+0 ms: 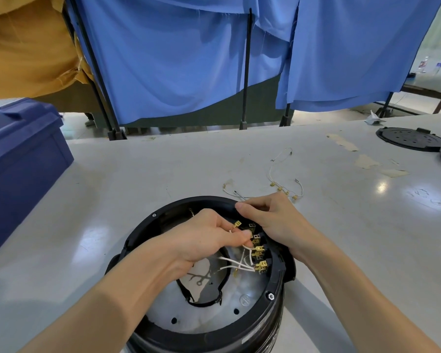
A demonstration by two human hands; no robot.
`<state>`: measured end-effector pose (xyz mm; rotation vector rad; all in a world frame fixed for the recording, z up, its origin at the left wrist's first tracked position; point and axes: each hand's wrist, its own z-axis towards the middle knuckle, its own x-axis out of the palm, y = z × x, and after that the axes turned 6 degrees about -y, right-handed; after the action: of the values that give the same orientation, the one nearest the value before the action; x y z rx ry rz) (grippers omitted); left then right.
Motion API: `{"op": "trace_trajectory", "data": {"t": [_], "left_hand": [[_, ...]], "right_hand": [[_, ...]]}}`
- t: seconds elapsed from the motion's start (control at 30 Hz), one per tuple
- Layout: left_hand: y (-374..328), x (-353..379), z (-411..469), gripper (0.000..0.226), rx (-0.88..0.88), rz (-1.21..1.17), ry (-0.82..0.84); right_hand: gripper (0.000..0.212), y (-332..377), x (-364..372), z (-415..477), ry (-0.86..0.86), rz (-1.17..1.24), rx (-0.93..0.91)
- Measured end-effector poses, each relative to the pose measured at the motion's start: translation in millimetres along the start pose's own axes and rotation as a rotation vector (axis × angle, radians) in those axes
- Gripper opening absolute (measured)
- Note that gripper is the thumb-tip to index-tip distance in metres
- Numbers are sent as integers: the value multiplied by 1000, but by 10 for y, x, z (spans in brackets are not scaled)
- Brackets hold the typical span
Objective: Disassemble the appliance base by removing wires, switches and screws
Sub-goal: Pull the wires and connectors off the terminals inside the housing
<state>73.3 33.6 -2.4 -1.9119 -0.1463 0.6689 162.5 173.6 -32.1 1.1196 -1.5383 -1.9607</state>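
- Brass spade terminal on a short white wire (237,223) stands free just above the fingertips of the left hand (209,238), which pinches that wire between thumb and forefinger (the other fingers curl under, so I cannot tell whether they hold anything more).
- Right hand (273,220) clasps the far right rim of the black round appliance base (148,220), its fingers hooked over the edge. The base sits open side up at the near edge of the pale grey bench (138,174).
- Seated brass terminals in a row (259,250) line the inner right wall of the base, just right of the left fingertips and under the heel of the right hand. The row runs far to near along that wall, and its white wires leave leftwards toward the middle of the base.
- By my reading the left hand is the nearer one for the next terminal. The pull should go leftwards, away from the wall, while the right hand braces the rim against it.
- Loose white wires with brass ends (285,186) lie on the bench just beyond the base, toward the far edge.
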Motion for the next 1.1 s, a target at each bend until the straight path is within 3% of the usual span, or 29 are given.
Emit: {"op": "trace_trajectory", "data": {"t": [0.17, 0.33, 0.57, 0.67, 0.9, 1.1], "left_hand": [[-99, -55, -22, 46, -95, 16, 40], [-55, -35, -45, 47, -181, -10, 40], [6, 130, -110, 29, -189, -114, -86], [-19, 110, -106, 33, -157, -71, -41], [16, 144, -109, 16, -100, -120, 17], [127, 39, -158, 21, -57, -167, 2]], "right_hand": [[20, -9, 4, -3, -20, 13, 18], [20, -4, 11, -4, -35, -5, 20], [20, 0, 23, -4, -49, -20, 29], [20, -6, 25, 1, -43, -24, 22], [9, 21, -35, -15, 80, 31, 12], [21, 17, -34, -6, 104, 88, 50]]}}
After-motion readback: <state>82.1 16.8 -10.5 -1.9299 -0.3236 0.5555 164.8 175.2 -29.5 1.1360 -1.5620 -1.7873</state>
